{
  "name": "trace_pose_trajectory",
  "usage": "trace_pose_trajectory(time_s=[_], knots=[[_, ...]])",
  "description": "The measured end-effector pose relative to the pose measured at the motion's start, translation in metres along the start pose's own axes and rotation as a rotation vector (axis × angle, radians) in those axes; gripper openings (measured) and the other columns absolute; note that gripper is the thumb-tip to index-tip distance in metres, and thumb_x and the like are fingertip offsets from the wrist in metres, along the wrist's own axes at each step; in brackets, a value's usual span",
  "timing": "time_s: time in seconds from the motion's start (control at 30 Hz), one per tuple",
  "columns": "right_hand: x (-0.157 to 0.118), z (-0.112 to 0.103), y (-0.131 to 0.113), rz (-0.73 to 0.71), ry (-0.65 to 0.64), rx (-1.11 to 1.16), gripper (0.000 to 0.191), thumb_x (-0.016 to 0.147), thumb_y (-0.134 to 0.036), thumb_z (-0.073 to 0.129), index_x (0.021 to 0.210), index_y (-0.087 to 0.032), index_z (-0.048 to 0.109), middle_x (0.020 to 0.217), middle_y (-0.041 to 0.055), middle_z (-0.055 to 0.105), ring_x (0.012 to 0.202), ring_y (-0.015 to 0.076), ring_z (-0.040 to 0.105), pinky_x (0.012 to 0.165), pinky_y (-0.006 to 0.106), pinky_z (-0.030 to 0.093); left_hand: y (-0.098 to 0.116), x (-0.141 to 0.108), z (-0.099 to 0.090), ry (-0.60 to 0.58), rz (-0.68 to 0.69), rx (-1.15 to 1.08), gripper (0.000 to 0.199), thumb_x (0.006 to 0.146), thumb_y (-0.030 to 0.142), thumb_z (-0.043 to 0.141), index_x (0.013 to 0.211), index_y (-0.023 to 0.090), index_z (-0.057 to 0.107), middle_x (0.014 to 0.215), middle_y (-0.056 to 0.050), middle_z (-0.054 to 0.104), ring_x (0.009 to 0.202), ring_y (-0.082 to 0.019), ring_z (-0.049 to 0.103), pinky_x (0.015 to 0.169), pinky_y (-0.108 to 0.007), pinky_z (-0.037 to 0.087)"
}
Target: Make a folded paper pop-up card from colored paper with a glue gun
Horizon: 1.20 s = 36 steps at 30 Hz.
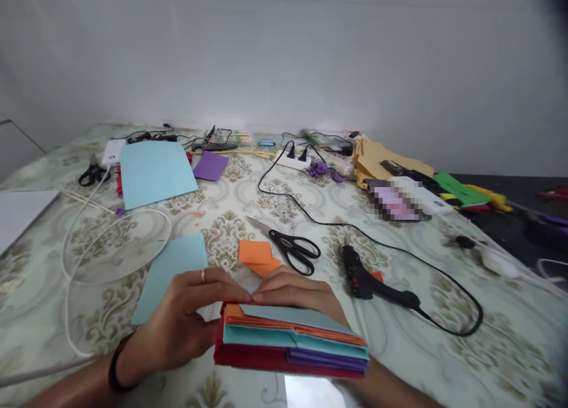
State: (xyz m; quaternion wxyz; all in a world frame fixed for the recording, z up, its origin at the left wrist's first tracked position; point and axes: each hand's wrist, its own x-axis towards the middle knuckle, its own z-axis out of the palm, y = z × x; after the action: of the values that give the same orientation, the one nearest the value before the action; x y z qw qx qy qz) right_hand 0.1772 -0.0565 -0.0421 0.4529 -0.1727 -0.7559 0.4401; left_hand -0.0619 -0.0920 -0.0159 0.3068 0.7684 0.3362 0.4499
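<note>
A thick stack of folded paper (293, 341), in layers of red, purple, light blue and orange, is held upright near the table's front edge. My left hand (190, 316) grips its left end, fingers bent over the far side. Behind the stack, my right hand (302, 292) holds it too, partly hidden by the paper. The fingertips of both hands meet at the top edge. Just beyond them lie small orange paper pieces (255, 252) and black-handled scissors (293, 247). A light blue sheet (177, 266) lies beside my left hand.
A black glue gun (377, 282) with a long cord lies at the right. Farther back are a large light blue sheet (155, 171), a purple square (211, 166), a white power strip (293, 159), yellow-brown paper (381, 158) and a phone (394, 201). A white cable (66, 295) loops at the left.
</note>
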Motion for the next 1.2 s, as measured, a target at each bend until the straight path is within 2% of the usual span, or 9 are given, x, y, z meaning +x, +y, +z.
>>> trace_pose_trajectory(time_s=[0.1,0.2,0.43,0.7,0.87,0.97,1.03,1.13,1.2], knots=[[0.0,0.007,-0.001,0.043,0.067,0.073,0.016,0.098,-0.03,0.078,0.111,-0.022,0.083,0.097,0.0087,0.081,0.089,0.0215,0.077,0.081,0.033,0.062,0.003,0.001,0.0,0.002,-0.056,-0.004,0.014,0.088,0.022,0.084,0.102,0.025,0.083,0.088,-0.004,0.083,0.075,-0.016,0.079,0.069,-0.021,0.061],[0.0,0.008,0.0,0.04,0.078,0.08,0.013,0.099,-0.029,0.077,0.107,-0.021,0.083,0.095,0.0089,0.08,0.088,0.0215,0.076,0.081,0.034,0.06,0.005,0.003,0.001,0.023,-0.043,-0.009,0.012,0.089,0.024,0.084,0.1,0.027,0.08,0.088,-0.003,0.083,0.076,-0.016,0.079,0.07,-0.02,0.061],[-0.001,0.004,0.005,-0.018,0.077,0.052,0.015,0.098,-0.031,0.078,0.11,-0.023,0.083,0.099,0.0091,0.082,0.093,0.0226,0.076,0.084,0.035,0.06,0.001,0.0,0.003,0.006,0.015,0.043,0.027,0.095,0.033,0.079,0.122,0.033,0.079,0.104,-0.006,0.085,0.091,-0.02,0.083,0.082,-0.023,0.065],[0.005,0.006,-0.003,-0.002,0.077,0.041,0.032,0.1,-0.05,0.072,0.107,-0.021,0.082,0.094,0.011,0.08,0.086,0.0223,0.074,0.078,0.035,0.058,0.003,0.001,0.0,0.004,-0.015,0.049,0.023,0.095,0.026,0.077,0.117,0.031,0.08,0.093,-0.004,0.083,0.079,-0.016,0.08,0.073,-0.02,0.063],[0.004,0.005,-0.005,0.045,0.069,0.006,0.03,0.098,-0.05,0.075,0.1,-0.02,0.081,0.089,0.0094,0.08,0.081,0.0216,0.073,0.074,0.035,0.057,0.003,0.004,0.002,-0.049,-0.076,0.033,0.02,0.094,0.025,0.077,0.113,0.029,0.081,0.098,-0.004,0.085,0.084,-0.018,0.082,0.077,-0.023,0.064],[0.004,0.005,-0.007,0.091,0.073,-0.008,0.031,0.097,-0.051,0.075,0.095,-0.02,0.079,0.086,0.0072,0.077,0.077,0.0203,0.072,0.07,0.033,0.056,0.003,0.003,0.002,-0.095,-0.07,0.068,0.023,0.097,0.025,0.074,0.119,0.03,0.081,0.096,-0.004,0.085,0.078,-0.017,0.082,0.068,-0.02,0.062],[0.005,0.005,-0.009,0.101,0.068,-0.007,0.03,0.097,-0.05,0.076,0.099,-0.021,0.078,0.09,0.0073,0.078,0.081,0.0206,0.073,0.074,0.033,0.058,0.005,0.002,0.0,-0.083,-0.024,0.113,0.025,0.098,0.029,0.074,0.122,0.032,0.08,0.092,-0.003,0.086,0.073,-0.017,0.081,0.065,-0.019,0.061],[0.006,0.004,-0.01,0.004,0.026,-0.015,0.026,0.102,-0.044,0.07,0.112,-0.021,0.078,0.099,0.0096,0.08,0.091,0.0221,0.075,0.082,0.036,0.061,0.011,0.001,-0.003,-0.008,0.082,0.16,0.027,0.1,0.038,0.072,0.126,0.034,0.079,0.098,-0.004,0.087,0.081,-0.02,0.084,0.073,-0.021,0.065],[0.006,0.003,-0.011,-0.101,0.013,-0.045,0.023,0.106,-0.037,0.065,0.116,-0.021,0.079,0.099,0.01,0.081,0.092,0.022,0.075,0.084,0.037,0.061,0.015,0.001,-0.005,0.044,0.065,0.173,0.024,0.098,0.045,0.074,0.118,0.035,0.083,0.099,-0.004,0.087,0.086,-0.021,0.085,0.077,-0.023,0.067]])
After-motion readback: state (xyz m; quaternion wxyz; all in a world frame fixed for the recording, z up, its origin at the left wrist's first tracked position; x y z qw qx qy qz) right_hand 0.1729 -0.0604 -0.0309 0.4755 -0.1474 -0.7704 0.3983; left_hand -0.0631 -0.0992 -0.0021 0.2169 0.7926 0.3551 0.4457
